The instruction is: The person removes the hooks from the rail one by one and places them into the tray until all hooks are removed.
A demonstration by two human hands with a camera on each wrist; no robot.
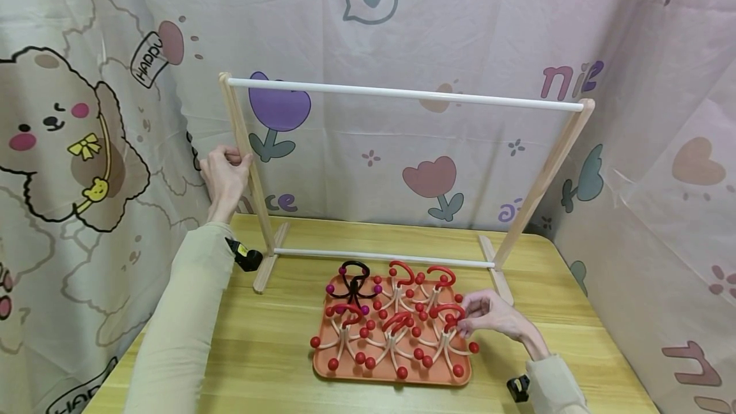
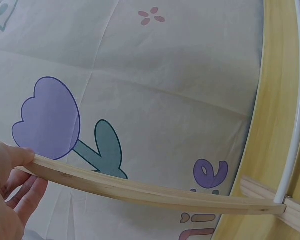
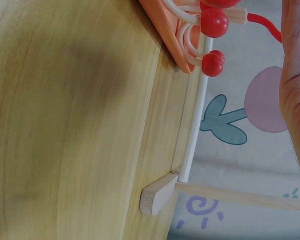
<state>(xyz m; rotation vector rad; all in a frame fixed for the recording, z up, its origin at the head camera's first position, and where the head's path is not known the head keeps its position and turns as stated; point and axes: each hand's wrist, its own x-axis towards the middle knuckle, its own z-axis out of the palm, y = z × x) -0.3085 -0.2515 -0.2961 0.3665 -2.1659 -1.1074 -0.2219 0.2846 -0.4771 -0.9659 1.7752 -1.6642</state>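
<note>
A wooden rack has two white rods, a left post [image 1: 257, 200] and a right post [image 1: 540, 190]. My left hand [image 1: 226, 174] pinches the left post partway up; in the left wrist view the thumb lies above the wood [image 2: 140, 192] and the fingers below. An orange tray [image 1: 391, 372] holds several hangers with ball-tipped arms, most with red hooks and one black hanger [image 1: 354, 286]. My right hand [image 1: 489, 317] pinches the red hook of the front right hanger [image 1: 446, 340], which stands on the tray. Its fingertips are outside the right wrist view.
The rack stands on a wooden table [image 1: 270, 350] behind the tray, its right foot [image 1: 496, 270] close to my right hand. Printed curtains [image 1: 368, 30] hang behind the table and at both sides.
</note>
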